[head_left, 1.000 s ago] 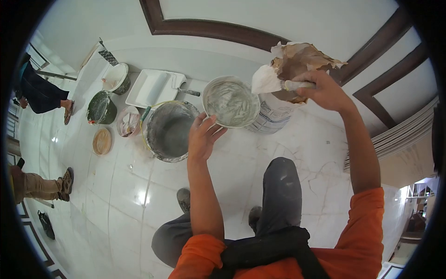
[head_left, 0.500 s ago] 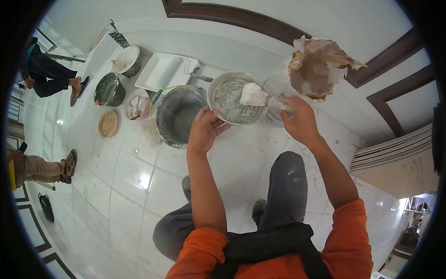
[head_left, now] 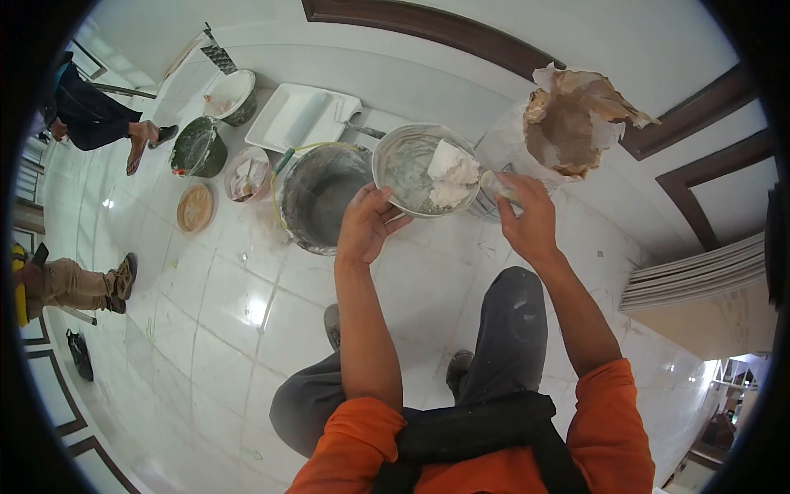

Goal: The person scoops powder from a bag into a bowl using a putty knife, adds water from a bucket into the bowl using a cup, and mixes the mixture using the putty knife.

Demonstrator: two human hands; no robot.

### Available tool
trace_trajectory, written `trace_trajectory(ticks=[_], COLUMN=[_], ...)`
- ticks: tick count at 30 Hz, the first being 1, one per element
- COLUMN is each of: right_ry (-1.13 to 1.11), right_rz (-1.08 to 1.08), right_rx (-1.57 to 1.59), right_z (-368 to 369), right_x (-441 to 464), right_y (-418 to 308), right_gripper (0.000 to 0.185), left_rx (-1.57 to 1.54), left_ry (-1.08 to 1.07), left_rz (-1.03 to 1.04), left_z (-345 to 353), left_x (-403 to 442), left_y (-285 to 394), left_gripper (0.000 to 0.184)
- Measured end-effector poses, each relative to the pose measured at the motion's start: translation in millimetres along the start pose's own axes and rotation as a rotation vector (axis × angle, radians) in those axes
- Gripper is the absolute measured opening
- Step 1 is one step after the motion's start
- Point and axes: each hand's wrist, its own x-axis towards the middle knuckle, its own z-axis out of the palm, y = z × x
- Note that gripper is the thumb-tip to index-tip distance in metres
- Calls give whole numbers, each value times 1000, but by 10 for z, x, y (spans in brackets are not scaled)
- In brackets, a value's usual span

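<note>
My left hand (head_left: 367, 224) grips the near left rim of a round bowl (head_left: 403, 177), whose inside is smeared with grey-green paste. The handle of a scoop (head_left: 498, 188) is in my right hand (head_left: 527, 210), at the bowl's right rim. White powder (head_left: 452, 171) lies in the bowl's right part, at the scoop's end; the scoop's blade is hidden by it. Behind my right hand stands a torn paper sack (head_left: 568, 128) with its brown mouth open. A large bucket (head_left: 322, 198), grey inside, is on the floor left of the bowl.
A white roller tray (head_left: 284, 123), a dark green bucket (head_left: 198, 148), a white bucket (head_left: 234, 97), a pink tub (head_left: 247, 174) and an orange-brown dish (head_left: 195, 207) stand at the left. Two people's legs show at far left. Stacked boards (head_left: 699, 280) lie at right.
My right hand has brought the scoop of powder from the sack mouth leftward and down to the bowl, where powder now lies. The view has shifted, and my left hand still holds the bowl.
</note>
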Motion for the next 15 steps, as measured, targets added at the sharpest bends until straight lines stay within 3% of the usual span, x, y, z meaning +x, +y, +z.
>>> trace_trajectory(ticks=[15], right_ry=[127], right_rz=[-162], right_rx=[44], right_z=[-99], right_x=[64], right_y=[-118], right_gripper=[36], left_rx=[1], left_ry=[-8], left_rz=[22], left_z=[-45], left_x=[6], left_y=[-13], left_gripper=[60])
